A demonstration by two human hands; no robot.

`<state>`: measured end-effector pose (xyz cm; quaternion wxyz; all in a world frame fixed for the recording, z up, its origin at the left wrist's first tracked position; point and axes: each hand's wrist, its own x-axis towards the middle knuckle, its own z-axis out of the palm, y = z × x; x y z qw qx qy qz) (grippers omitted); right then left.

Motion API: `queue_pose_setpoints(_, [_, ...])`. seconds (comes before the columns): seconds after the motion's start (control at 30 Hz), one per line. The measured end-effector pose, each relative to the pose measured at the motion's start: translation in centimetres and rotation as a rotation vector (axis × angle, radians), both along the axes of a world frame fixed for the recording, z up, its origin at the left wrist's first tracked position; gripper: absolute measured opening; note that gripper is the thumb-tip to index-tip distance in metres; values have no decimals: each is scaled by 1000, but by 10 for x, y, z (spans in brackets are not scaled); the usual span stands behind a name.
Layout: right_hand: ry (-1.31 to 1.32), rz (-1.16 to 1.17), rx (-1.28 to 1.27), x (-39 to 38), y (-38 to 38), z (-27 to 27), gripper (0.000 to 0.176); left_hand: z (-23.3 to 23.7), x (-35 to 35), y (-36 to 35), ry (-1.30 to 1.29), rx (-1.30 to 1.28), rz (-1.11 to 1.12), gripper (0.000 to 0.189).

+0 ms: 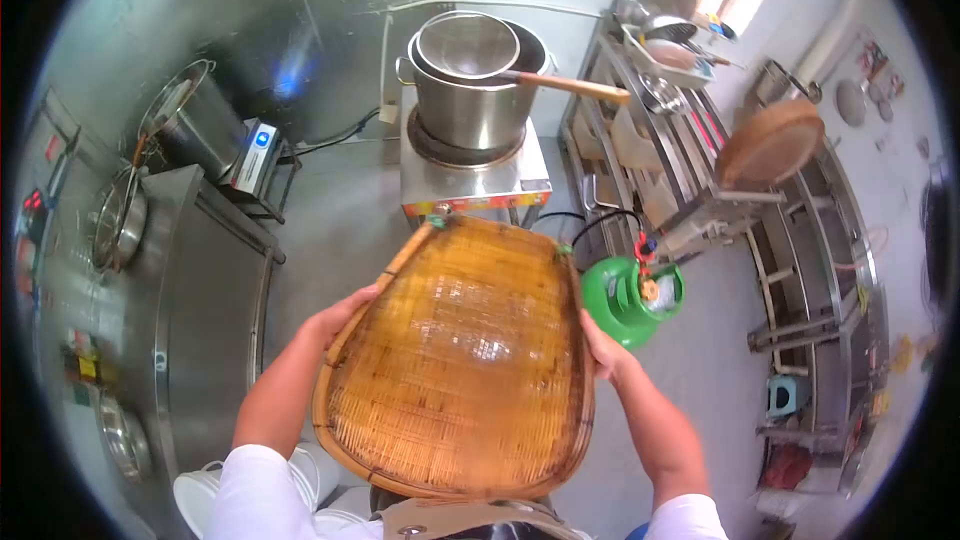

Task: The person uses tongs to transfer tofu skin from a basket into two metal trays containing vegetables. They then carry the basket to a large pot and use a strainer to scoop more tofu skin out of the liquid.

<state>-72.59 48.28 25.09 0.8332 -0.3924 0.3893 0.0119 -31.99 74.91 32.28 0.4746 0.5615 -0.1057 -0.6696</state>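
Observation:
Between both hands I hold a woven bamboo winnowing basket (460, 370) in front of my body, its inner face turned up toward me. My left hand (345, 313) grips its left rim, with the fingers mostly hidden beneath. On the opposite rim my right hand (602, 348) is closed, its fingers also largely out of sight behind the edge. The woven surface looks shiny, and no loose items show on it. Beyond the basket's far edge, a large steel pot (474, 110) stands on a gas stove (425, 185). A mesh strainer (468, 46) with a wooden handle rests across the pot's top.
A green gas cylinder (612, 302) stands on the floor right of the basket. Metal shelving (690, 145) with a round wooden board (768, 145) lines the right side. At left are a steel counter (205, 290) and a tall pot (195, 120). White buckets (198, 490) sit near my left side.

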Motion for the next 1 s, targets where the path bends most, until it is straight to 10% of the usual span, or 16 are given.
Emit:
queue_pose_setpoints(0.1, [-124, 92, -26, 18, 42, 58, 81, 61, -35, 95, -42, -64, 208, 62])
queue_pose_setpoints(0.27, [-204, 227, 96, 274, -121, 0, 77, -21, 124, -20, 75, -104, 512, 63])
queue_pose_setpoints(0.47, [-282, 406, 176, 360, -164, 33, 52, -14, 97, 1, -99, 143, 947, 68])
queue_pose_setpoints(1.0, [-254, 279, 225, 464, -232, 13, 53, -60, 170, -38, 147, -206, 1019, 63])
